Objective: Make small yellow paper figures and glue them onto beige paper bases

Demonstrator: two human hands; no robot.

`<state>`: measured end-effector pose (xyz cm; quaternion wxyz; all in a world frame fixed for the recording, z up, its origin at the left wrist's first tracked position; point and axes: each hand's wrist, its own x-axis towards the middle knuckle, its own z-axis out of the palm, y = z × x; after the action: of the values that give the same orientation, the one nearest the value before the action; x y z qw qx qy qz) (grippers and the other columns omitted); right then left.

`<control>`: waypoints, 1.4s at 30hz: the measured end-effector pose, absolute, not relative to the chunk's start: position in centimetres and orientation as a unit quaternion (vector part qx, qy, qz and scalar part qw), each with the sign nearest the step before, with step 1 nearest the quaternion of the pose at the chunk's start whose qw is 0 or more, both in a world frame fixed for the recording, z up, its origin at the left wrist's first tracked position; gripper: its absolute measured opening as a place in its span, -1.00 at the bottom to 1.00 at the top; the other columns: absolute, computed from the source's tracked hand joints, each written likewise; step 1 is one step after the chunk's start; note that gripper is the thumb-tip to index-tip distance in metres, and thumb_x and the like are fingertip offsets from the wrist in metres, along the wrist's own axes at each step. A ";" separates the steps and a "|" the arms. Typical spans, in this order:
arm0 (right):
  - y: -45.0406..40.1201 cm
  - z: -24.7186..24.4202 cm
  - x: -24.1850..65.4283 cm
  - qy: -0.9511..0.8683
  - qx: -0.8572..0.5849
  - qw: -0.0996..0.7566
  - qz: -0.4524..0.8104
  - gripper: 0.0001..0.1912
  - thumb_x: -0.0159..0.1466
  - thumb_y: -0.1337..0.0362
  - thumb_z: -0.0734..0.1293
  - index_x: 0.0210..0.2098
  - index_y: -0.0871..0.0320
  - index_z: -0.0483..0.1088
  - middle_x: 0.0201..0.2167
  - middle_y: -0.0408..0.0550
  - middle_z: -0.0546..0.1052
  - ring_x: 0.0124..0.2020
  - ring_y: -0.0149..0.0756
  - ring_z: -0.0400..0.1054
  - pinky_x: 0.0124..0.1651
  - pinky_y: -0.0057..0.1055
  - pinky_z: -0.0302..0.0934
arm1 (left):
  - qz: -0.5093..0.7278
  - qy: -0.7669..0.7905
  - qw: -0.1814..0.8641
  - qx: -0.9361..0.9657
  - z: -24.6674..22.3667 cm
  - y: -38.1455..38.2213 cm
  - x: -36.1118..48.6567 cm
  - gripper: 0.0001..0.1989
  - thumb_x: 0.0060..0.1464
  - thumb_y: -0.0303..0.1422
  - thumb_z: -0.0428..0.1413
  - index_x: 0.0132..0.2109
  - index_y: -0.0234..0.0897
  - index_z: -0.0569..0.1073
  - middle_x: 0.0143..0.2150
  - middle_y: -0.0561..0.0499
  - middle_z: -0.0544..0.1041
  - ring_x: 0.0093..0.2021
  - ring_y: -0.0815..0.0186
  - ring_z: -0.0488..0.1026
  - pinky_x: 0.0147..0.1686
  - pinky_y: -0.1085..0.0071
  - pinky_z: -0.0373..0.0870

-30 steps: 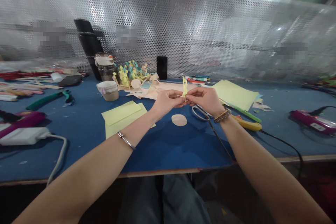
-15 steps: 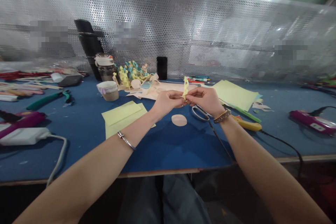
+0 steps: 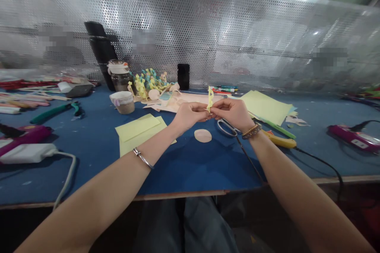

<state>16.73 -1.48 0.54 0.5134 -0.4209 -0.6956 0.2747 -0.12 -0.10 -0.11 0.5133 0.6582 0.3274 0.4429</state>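
Between the fingertips of both hands a small curled yellow paper strip (image 3: 210, 99) stands upright, held over the table. My left hand (image 3: 190, 116) pinches its lower end from the left, and my right hand (image 3: 233, 112) pinches it from the right. The fingers partly hide the strip's base. Just below the hands a pale round paper disc (image 3: 203, 135) lies flat on the blue table. Scissors (image 3: 227, 127) rest under my right hand, their handles partly covered. Folded yellow-green paper (image 3: 142, 130) lies beside my left forearm.
A small cup (image 3: 122, 103), a lidded bottle (image 3: 118, 77) and yellow and blue paper flowers (image 3: 148, 83) stand back left. A phone (image 3: 183, 76) leans upright at the perforated screen. Rightward lie yellow sheets (image 3: 265, 104) and a yellow corded tool (image 3: 280, 140). Green pliers (image 3: 52, 114) lie left.
Almost nothing differs. Both hands keep the same pinch on the yellow paper strip, and the view has shifted very slightly.
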 end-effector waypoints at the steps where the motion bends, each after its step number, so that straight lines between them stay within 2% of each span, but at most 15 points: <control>1: -1.5 0.6 16.7 -0.696 -0.420 0.513 0.274 -0.77 0.01 0.18 0.40 -0.44 0.24 0.47 -0.54 -0.04 0.52 -0.48 -0.30 0.45 -0.42 -0.39 0.38 | 0.444 0.326 0.515 0.657 -0.1 -0.1 -0.1 -0.75 -0.15 -0.42 0.20 -0.22 -0.33 0.51 -0.35 -0.08 0.56 -0.29 0.32 0.51 -0.21 0.36 0.43; 23: -1.5 0.6 16.8 -0.700 -0.412 0.510 0.284 -0.77 0.02 0.15 0.39 -0.43 0.20 0.46 -0.53 -0.05 0.53 -0.45 -0.26 0.46 -0.41 -0.34 0.39 | 0.441 0.324 0.542 0.638 -0.2 0.0 -0.1 -0.70 -0.13 -0.40 0.20 -0.17 -0.36 0.50 -0.33 -0.09 0.57 -0.29 0.33 0.50 -0.17 0.36 0.42; 42: -1.5 0.6 16.7 -0.679 -0.438 0.510 0.295 -0.80 -0.01 0.17 0.41 -0.48 0.19 0.44 -0.56 -0.06 0.51 -0.48 -0.26 0.45 -0.45 -0.36 0.38 | 0.453 0.315 0.514 0.657 -0.3 -0.1 0.0 -0.72 -0.14 -0.42 0.19 -0.19 -0.36 0.51 -0.35 -0.09 0.57 -0.29 0.30 0.51 -0.21 0.35 0.44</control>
<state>16.65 -1.51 0.64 0.5101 -0.4376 -0.6793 0.2948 -0.04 -0.05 -0.30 0.5141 0.6568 0.3150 0.4529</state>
